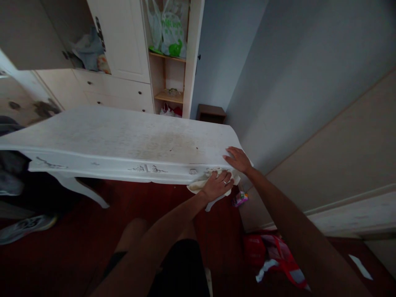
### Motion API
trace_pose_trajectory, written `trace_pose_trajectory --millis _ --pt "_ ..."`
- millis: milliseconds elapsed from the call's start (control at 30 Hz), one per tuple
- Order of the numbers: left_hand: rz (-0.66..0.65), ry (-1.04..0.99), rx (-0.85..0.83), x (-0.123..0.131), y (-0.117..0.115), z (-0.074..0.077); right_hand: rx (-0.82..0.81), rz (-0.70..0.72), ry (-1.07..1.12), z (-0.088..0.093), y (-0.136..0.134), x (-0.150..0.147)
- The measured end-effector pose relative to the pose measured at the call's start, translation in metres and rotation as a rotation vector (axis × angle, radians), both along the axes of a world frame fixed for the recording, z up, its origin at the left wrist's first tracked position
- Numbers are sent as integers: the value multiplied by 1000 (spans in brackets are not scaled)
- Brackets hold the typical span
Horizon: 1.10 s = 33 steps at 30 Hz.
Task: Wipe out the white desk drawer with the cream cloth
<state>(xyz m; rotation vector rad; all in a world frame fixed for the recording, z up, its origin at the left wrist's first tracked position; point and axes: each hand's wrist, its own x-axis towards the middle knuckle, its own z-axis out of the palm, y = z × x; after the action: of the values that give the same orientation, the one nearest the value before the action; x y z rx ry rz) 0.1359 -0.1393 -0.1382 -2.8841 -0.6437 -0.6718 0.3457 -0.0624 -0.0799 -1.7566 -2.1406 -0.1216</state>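
Note:
A long white table (123, 123) with carved drawer fronts stretches across the view, its top marked by a dark smudged patch. My left hand (217, 185) presses a cream cloth (198, 187) against the table's front face near the right end; a ring is on one finger. The cloth hangs out on both sides of the fingers. On the right end of the tabletop rests my right hand (237, 160), its fingers spread over the corner and holding nothing. A small round knob (193, 171) sits just left of the cloth.
Behind the table stands a white wardrobe (126, 41) with open shelves holding plastic bags (173, 33). A wall (297, 82) runs close along the right. On the floor lie a pink box (240, 199) and a red bag (278, 255). A shoe (27, 227) shows at left.

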Motion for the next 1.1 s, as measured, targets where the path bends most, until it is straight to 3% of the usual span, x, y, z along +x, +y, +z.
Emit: trace_pose_trajectory --millis 267,400,567,700,867,1000,1100 --pt "-28 63 -87 -27 5 -7 -2 -6 18 -1 -3 -1" --pt "80 151 -54 -44 2 -9 -1 -6 27 0 -4 -3" --pt "201 105 58 -75 -3 -28 -3 2 48 0 -4 -2" --pt "158 93 62 -104 -3 -43 10 4 59 -1 -3 -2" --pt "150 123 88 -131 -5 -49 25 11 60 -2 -4 -2" --pt "289 93 117 -162 -6 -49 27 -2 58 -1 -5 -2" --pt "446 44 40 -194 -4 -39 23 -17 47 0 -6 -4"
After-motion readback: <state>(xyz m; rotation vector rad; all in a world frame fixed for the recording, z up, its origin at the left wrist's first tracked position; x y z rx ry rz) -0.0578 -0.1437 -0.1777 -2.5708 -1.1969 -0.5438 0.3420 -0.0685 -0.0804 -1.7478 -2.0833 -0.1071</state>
